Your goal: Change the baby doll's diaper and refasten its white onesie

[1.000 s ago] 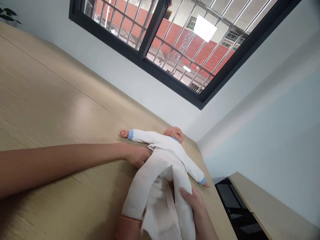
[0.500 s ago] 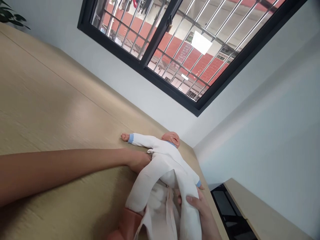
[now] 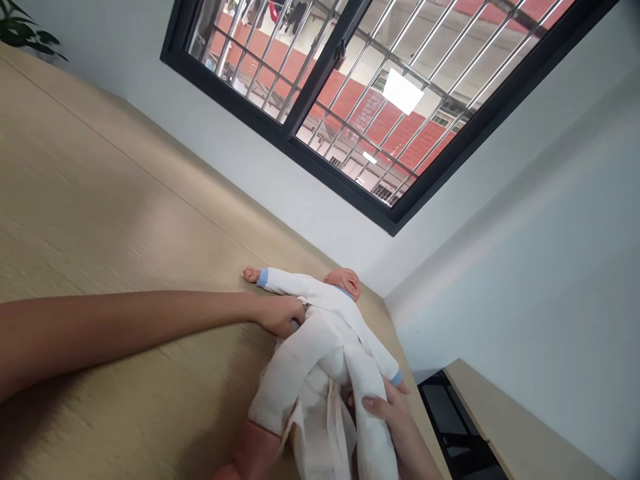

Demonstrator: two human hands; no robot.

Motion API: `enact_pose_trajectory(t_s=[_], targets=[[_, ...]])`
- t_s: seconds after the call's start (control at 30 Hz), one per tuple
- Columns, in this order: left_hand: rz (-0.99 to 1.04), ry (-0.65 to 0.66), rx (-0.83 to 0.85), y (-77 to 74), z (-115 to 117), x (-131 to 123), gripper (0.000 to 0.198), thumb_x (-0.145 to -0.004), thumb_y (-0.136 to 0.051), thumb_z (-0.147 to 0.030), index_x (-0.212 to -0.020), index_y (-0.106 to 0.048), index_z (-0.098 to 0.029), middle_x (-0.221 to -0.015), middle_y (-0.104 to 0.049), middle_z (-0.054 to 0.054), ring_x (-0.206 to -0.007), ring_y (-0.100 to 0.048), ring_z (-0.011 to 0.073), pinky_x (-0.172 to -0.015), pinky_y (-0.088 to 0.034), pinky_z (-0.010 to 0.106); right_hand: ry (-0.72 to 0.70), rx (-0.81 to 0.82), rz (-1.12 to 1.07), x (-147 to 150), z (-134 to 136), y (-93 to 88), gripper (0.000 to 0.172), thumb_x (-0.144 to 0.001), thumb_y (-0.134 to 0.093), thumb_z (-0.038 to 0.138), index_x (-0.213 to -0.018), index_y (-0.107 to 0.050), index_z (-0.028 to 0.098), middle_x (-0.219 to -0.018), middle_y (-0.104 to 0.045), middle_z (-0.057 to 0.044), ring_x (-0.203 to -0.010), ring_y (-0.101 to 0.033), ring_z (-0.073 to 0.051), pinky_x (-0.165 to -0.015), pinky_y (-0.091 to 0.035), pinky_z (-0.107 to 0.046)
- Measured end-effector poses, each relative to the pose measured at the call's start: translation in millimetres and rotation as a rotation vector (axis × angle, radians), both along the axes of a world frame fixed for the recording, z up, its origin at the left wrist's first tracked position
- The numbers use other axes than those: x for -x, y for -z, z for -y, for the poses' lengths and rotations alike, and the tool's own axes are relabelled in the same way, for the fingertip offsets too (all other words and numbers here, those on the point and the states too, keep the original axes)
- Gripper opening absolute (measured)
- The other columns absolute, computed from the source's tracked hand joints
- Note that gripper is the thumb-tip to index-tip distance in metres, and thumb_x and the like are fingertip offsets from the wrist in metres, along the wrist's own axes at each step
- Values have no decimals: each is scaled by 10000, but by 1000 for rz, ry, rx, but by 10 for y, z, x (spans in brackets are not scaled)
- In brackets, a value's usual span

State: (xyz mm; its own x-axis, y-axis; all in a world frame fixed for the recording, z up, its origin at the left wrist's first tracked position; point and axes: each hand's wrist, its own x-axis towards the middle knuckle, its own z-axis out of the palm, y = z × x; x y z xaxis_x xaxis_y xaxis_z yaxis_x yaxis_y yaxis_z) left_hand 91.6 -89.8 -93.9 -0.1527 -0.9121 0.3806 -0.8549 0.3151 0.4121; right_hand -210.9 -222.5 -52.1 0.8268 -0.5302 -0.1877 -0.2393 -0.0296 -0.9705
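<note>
A baby doll [image 3: 345,283] lies on its back on the wooden table [image 3: 100,200], head towards the wall and arms spread. It wears a white outfit [image 3: 333,333] with blue cuffs and collar. One bare foot and shin stick out at the lower left; white cloth hangs loose between the legs. At the side of the doll's waist, my left hand [image 3: 281,315] is closed on the white clothing, its fingertips partly hidden. My right hand [image 3: 400,420] grips the trouser leg on the right, thumb on top, other fingers behind the cloth.
Beyond the table rises a white wall [image 3: 220,160] with a dark-framed, barred window [image 3: 280,133]. A black object [image 3: 460,420] stands by a second wooden surface [image 3: 530,427] at the lower right. Plant leaves [image 3: 25,30] show at the top left corner.
My left hand has shifted slightly up and right, with its knuckles more visible at the waist. My right hand and the trouser leg have moved a little left.
</note>
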Motion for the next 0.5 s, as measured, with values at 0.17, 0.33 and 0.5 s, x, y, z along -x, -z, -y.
enact_pose_trajectory(t_s=[0.17,0.33,0.5], targets=[[-106,-257,55,-353,-70,204,146,-740,-467,-113,-691,-602,-144,-670,-620,9,-620,-546,130,-537,-377,250,39,425,-92,-10,13,-48,481,-784,-717,424,-1204,-631,206,-1183,-634,-87,-1058,-586,-277,-878,-485,-333],[-3,-142,192,-637,-291,608,167,-825,-555,-218,-670,-517,-168,-689,-600,-19,-672,-549,133,-625,-407,282,123,1131,94,-18,-39,-17,309,-813,-697,345,-1072,-618,197,-1073,-617,-86,-995,-574,-244,-819,-495,-330],[150,236,315,-652,-442,819,222,-799,-734,-364,-888,-608,-204,-995,-667,13,-929,-585,184,-877,-425,315,-212,1434,330,-68,-277,-82,132,-892,-543,111,-978,-597,195,-1044,-584,-57,-992,-554,-157,-858,-472,-261]])
